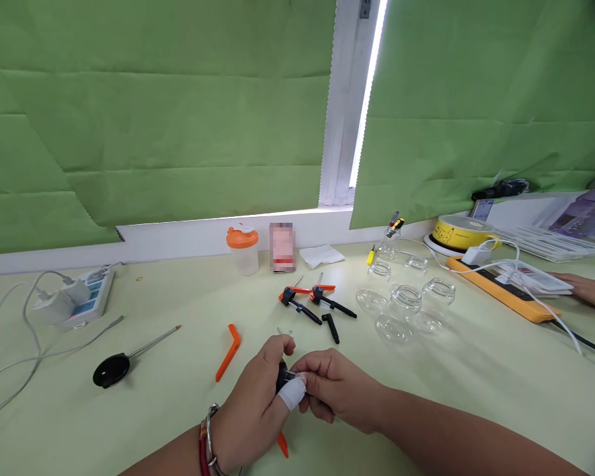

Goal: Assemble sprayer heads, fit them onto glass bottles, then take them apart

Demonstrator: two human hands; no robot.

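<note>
My left hand [252, 403], with a white wrap on its thumb, is closed around a black plastic part [282, 377]. An orange strip [282, 445] sticks out below this hand. My right hand [334, 383] is pinched against the same part, by a short metallic piece [289, 375]; my fingers hide what they grip. Just beyond lie two black-and-orange assemblies with metal rods [300, 304] and a short black handle [330, 328]. A bent orange piece [228, 352] lies left of my hands. Farther left is a black disc [112, 370] with a metal shaft.
Several clear glass jars [405, 307] stand at right, one holding screwdrivers [394, 226]. An orange-lidded cup [242, 248] stands at the back. Power strips [506, 291] and cables lie on both sides. Another person's hand [588, 291] rests at far right.
</note>
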